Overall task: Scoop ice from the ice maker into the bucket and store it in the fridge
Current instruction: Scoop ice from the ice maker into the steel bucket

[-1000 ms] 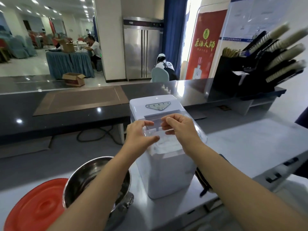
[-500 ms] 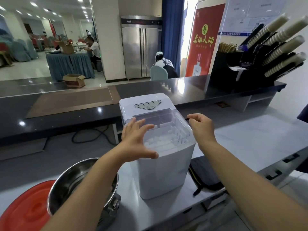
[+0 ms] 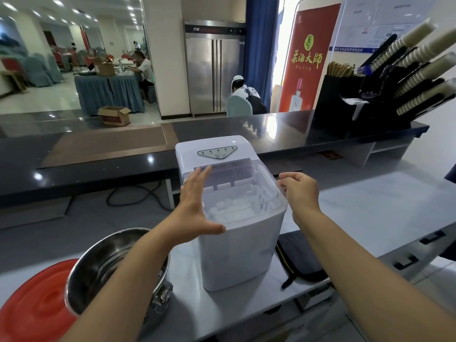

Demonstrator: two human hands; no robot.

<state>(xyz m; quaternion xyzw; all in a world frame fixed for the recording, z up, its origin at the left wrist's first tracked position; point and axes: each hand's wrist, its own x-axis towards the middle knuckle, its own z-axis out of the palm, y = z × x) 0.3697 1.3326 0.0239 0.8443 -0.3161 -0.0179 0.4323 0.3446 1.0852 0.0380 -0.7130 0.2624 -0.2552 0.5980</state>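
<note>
Here the left hand's fingers are straight and pressed together, the thumb splayed wide toward the person. The flat of the hand lies along the left edge of the clear lid, touching it or just off it; I cannot tell which. Opposite, the right hand has its fingertips curled in at the lid's right rim with the thumb lying over them. They seem to nip the rim, though the contact is too small to be sure. Placed at both sides like this, the hands look set to steady or lift the lid evenly, which I judge to be the step in hand, since it lies flat over the opening and nothing has been scooped. Right between the fingers, under the lid, the ice sits piled in its white basket inside the ice maker. Below the left wrist the steel bucket stands open and close by, handy for short trips, with its red cover set aside further left. A black pouch lies under the right forearm on the pale counter. Far beyond the fingertips, past the dark bar top, stands the steel fridge, with a rack of stacked cups off to the right. Neither hand holds a scoop.
</note>
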